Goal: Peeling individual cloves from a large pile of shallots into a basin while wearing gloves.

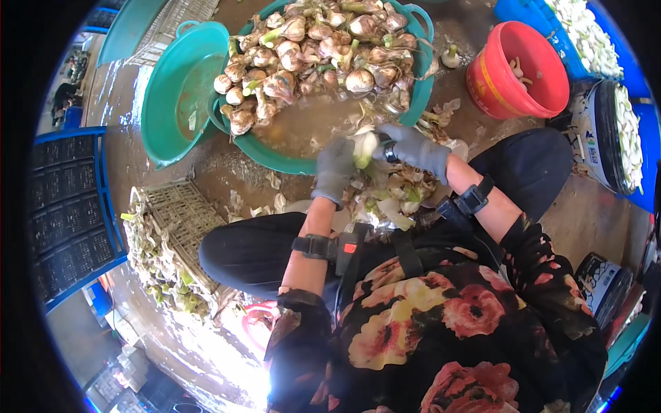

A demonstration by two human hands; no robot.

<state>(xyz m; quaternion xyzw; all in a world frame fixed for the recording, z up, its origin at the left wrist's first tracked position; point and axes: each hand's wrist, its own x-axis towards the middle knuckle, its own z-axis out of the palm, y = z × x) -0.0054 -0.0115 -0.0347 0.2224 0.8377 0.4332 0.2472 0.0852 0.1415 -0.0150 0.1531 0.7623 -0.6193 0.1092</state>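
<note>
Between my two gloved hands is a whitish garlic bulb (364, 144) with a green stem end that tilts down towards me. My left hand (335, 168) has its fingers closed around the bulb's left side. Against its right side are the fingers of my right hand (410, 147), with a small dark object (388, 151) at the thumb that I cannot make out. Both hands are over the near rim of a green tub (281, 160), which holds murky water and a heap of unpeeled garlic (320, 46). Loose garlic skins (397, 199) lie below my hands.
A second green tub (160, 108) stands at the left, above a wicker basket (181, 211) of peelings. On the right are a red bucket (485, 82) with a few pieces inside, a blue crate (563, 46) and a bucket (601, 134) of pale garlic. One bulb (451, 58) lies on the wet floor.
</note>
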